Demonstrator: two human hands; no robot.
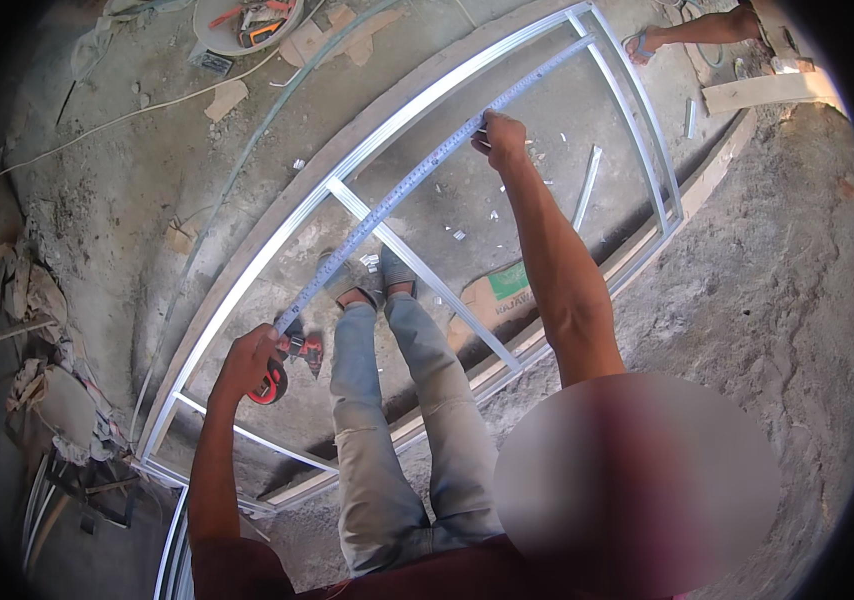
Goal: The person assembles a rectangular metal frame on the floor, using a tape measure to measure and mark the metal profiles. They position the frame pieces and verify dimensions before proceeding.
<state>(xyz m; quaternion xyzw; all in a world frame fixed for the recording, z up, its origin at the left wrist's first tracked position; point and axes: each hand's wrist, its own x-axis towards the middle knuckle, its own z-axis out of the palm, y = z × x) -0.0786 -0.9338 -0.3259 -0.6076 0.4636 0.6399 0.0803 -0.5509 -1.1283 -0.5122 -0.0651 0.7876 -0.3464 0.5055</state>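
A silver metal frame (425, 270) of thin channels, with a crossbar, spans the floor around my legs. My left hand (247, 362) is closed around a red and black tape measure (269, 384) near the frame's left end. Its pale blade (387, 203) is drawn out straight across the crossbar, up to the frame's far right corner. Partway along it, my right hand (502, 140) pinches the blade between thumb and fingers. Just beside my left hand, a red and black cordless drill (309, 350) stands on the floor inside the frame.
Cardboard with a green patch (495, 298) and a loose metal strip (588, 187) lie within the frame. A white bucket of tools (249, 28) stands at the far side, with a hose (247, 150) nearby. Another person's foot (639, 46) is by the far right corner. Metal offcuts lie scattered.
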